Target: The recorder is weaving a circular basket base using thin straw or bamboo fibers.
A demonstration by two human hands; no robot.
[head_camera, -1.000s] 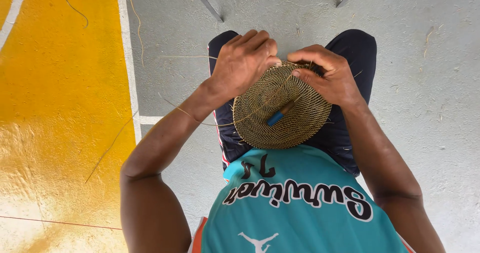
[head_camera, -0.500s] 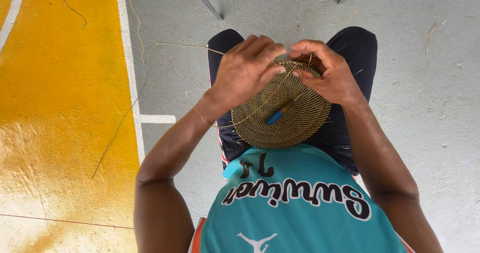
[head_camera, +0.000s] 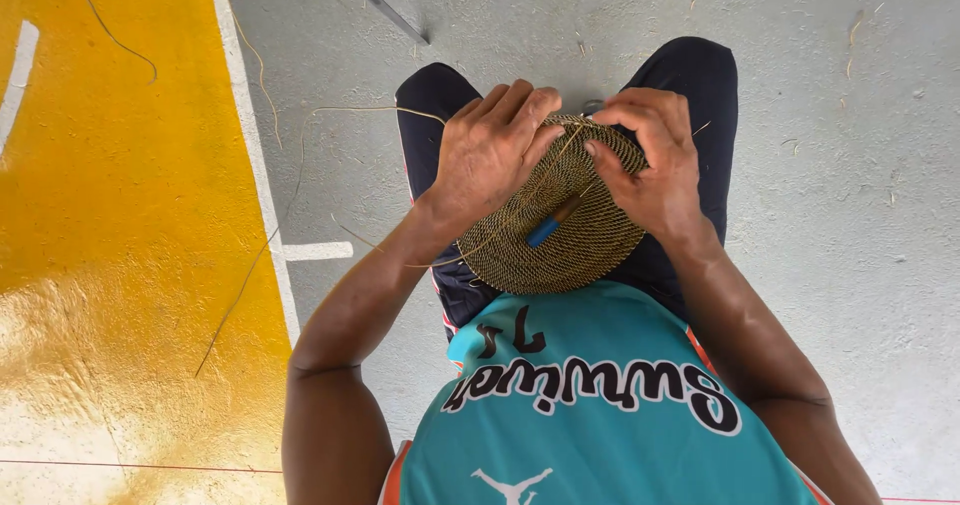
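A round, flat coiled woven disc (head_camera: 575,240) of brown fibre rests on my lap, over dark trousers. My left hand (head_camera: 490,155) lies over its left part, fingers curled across the weave. My right hand (head_camera: 650,160) pinches the disc's far rim with thumb and fingertips. A small tool with a blue handle (head_camera: 550,227) lies on the disc between my hands. A long thin straw strand (head_camera: 300,165) runs from the disc's edge out over the floor to the left.
The floor is grey concrete (head_camera: 850,215), with a yellow painted area (head_camera: 110,215) and white lines at the left. Thin metal legs (head_camera: 380,5) stand at the top. Loose straw bits lie scattered on the concrete.
My left hand has shifted slightly on the disc and the loose strand has swung further out to the left. My right hand keeps its pinch on the rim.
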